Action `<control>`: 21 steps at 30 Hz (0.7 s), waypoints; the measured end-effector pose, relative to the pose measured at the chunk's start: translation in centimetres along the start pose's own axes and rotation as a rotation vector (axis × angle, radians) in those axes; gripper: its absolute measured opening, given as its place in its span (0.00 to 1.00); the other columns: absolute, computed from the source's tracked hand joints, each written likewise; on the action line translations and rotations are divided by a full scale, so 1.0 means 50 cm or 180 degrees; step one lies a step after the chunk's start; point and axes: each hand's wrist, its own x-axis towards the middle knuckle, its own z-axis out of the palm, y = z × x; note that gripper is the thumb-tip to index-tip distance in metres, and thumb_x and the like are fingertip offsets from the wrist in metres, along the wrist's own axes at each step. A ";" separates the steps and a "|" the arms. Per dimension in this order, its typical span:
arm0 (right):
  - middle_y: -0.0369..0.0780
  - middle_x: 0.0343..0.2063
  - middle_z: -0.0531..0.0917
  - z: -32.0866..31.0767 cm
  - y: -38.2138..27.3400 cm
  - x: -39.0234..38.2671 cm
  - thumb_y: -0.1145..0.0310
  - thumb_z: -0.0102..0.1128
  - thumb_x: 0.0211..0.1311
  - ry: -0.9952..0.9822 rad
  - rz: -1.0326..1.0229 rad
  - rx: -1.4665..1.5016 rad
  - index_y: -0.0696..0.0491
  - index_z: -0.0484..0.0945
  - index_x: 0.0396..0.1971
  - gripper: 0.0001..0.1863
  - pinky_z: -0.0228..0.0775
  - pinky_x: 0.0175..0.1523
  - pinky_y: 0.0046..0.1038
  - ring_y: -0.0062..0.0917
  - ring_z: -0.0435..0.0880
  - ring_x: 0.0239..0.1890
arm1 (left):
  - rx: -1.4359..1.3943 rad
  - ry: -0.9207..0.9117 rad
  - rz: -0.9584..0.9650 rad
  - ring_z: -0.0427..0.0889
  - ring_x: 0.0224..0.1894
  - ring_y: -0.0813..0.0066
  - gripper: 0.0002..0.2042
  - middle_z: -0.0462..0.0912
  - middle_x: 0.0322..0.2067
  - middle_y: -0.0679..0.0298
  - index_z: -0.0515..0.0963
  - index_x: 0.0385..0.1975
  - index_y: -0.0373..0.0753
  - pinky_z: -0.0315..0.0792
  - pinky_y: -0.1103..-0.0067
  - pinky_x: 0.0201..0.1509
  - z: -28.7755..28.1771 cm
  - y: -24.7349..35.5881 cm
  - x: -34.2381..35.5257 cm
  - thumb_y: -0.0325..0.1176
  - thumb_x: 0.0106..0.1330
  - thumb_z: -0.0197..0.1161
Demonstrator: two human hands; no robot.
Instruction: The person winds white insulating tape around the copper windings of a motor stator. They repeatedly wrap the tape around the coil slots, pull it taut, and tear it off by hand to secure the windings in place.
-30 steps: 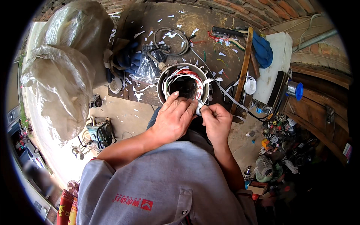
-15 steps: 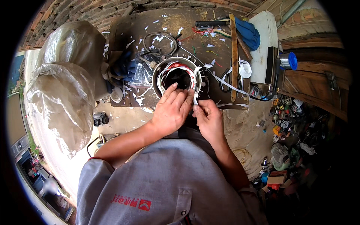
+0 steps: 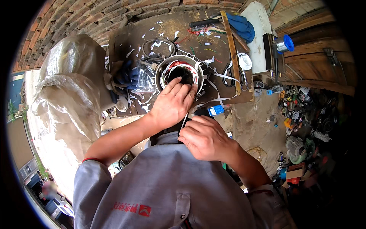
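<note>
A round metal motor stator (image 3: 157, 78) stands on the near part of the table, with white-wrapped and red coil windings (image 3: 179, 64) around its inside. My left hand (image 3: 171, 103) rests over its near rim, fingers bent over the coil end and pressing it. My right hand (image 3: 204, 138) is closed near my body on a white binding tape (image 3: 184, 121), which runs taut up to the coil beneath my left hand. The fingertips on the tape are partly hidden. More white tape (image 3: 215, 87) trails off the stator's right side across the table.
White paper scraps, wire bits and a looped cable (image 3: 160, 41) lie on the dark table (image 3: 183, 23). A wooden strip (image 3: 231, 53), a hammer (image 3: 206, 23), scissors (image 3: 246, 86) and a tape roll (image 3: 245, 61) are to the right. A plastic-covered bulk (image 3: 72, 76) stands left; motor parts (image 3: 295, 149) crowd the right floor.
My right hand has drawn back from the stator toward my body, pulling the white tape straight. My left hand stays on the coil. The view has shifted slightly, and a blue packet now shows.
</note>
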 end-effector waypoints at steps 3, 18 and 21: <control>0.41 0.17 0.73 0.024 0.004 -0.002 0.74 0.63 0.51 0.0380 0.0070 0.0099 0.55 0.69 0.18 0.10 0.67 0.28 0.36 0.36 0.74 0.21 | 0.0228 -0.0167 0.0279 0.79 0.47 0.64 0.27 0.80 0.46 0.56 0.70 0.61 0.29 0.63 0.62 0.69 -0.007 -0.021 -0.004 0.34 0.60 0.59; 0.41 0.11 0.76 0.097 0.016 -0.027 0.72 0.65 0.47 0.0001 -0.0144 0.0287 0.54 0.70 0.15 0.11 0.74 0.26 0.33 0.34 0.80 0.17 | 0.0089 -0.0140 0.0792 0.79 0.49 0.60 0.29 0.80 0.45 0.53 0.71 0.58 0.27 0.67 0.64 0.67 0.004 -0.046 0.009 0.40 0.61 0.66; 0.40 0.11 0.74 0.117 0.013 -0.025 0.73 0.65 0.46 0.0239 -0.0152 0.0332 0.53 0.69 0.15 0.11 0.72 0.24 0.33 0.35 0.79 0.16 | 0.0116 -0.0109 0.0803 0.79 0.49 0.59 0.29 0.80 0.45 0.54 0.71 0.58 0.28 0.66 0.64 0.67 0.006 -0.047 0.011 0.40 0.60 0.66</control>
